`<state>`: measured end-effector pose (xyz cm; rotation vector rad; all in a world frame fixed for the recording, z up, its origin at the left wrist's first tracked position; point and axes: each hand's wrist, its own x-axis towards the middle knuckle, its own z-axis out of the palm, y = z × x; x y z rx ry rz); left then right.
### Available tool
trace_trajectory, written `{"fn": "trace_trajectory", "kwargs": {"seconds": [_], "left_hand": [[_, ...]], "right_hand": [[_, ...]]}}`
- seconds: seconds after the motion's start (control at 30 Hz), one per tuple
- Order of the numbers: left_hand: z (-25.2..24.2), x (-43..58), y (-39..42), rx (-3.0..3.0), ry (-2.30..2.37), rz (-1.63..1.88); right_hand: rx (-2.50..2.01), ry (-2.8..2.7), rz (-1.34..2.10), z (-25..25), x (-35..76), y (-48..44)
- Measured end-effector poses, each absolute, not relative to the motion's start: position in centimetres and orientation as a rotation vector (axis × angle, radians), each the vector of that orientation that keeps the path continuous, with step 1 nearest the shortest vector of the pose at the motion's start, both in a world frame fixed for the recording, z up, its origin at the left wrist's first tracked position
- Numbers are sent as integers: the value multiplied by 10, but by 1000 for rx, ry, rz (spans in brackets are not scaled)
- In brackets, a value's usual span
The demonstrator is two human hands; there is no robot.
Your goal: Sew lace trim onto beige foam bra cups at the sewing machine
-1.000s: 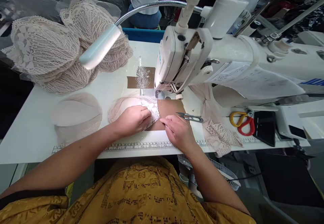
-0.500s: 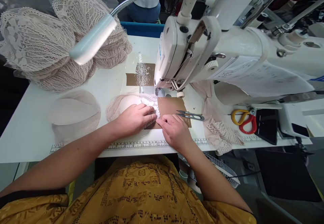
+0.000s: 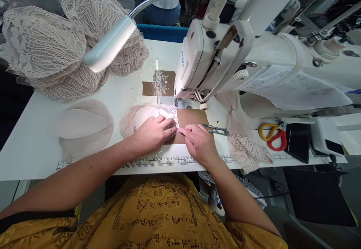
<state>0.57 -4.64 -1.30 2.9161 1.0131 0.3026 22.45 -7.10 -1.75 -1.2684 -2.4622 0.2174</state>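
Note:
A pale pink cup-shaped lace piece (image 3: 143, 114) lies on the table under the sewing machine's needle area. My left hand (image 3: 153, 132) rests on its right part, fingers bent and pressed together on the white lace. Close by, my right hand (image 3: 199, 142) pinches at the lace's right edge, its thumb and index fingertip near the left fingertips. Thread snips (image 3: 218, 130) lie beside the right hand on a brown tape patch (image 3: 193, 116); the hand hides their blades. The sewing machine (image 3: 194, 61) stands just beyond both hands.
Stacked lace cups (image 3: 45, 46) fill the back left, below a flexible lamp (image 3: 109, 44). A sheer cup piece (image 3: 84, 123) lies left. To the right are lace fabric (image 3: 248, 149), scissors (image 3: 278, 136) and a black phone-like device (image 3: 298, 142). A ruler strip (image 3: 152, 162) runs along the front edge.
My right hand has shifted slightly up, now covering the snips' blades, with its fingertips nearer the left ones. My left hand stays on the lace. The whole view has shifted slightly.

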Motion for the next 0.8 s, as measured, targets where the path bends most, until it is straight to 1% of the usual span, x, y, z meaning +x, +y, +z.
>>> {"fn": "trace_trajectory", "kwargs": {"seconds": [0.17,0.37,0.5,0.8], "left_hand": [[-12,7,-44,2902,992,401],[-7,13,-32,2975,1005,328],[-6,14,-29,3003,1017,397],[-8,7,-24,2907,990,443]], "right_hand": [[-1343,-2576,168,-14,220,-66],[-1319,-2586,97,-13,219,-65],[-1305,-2580,44,-15,219,-65],[-1337,-2597,90,-12,216,-63]]}}
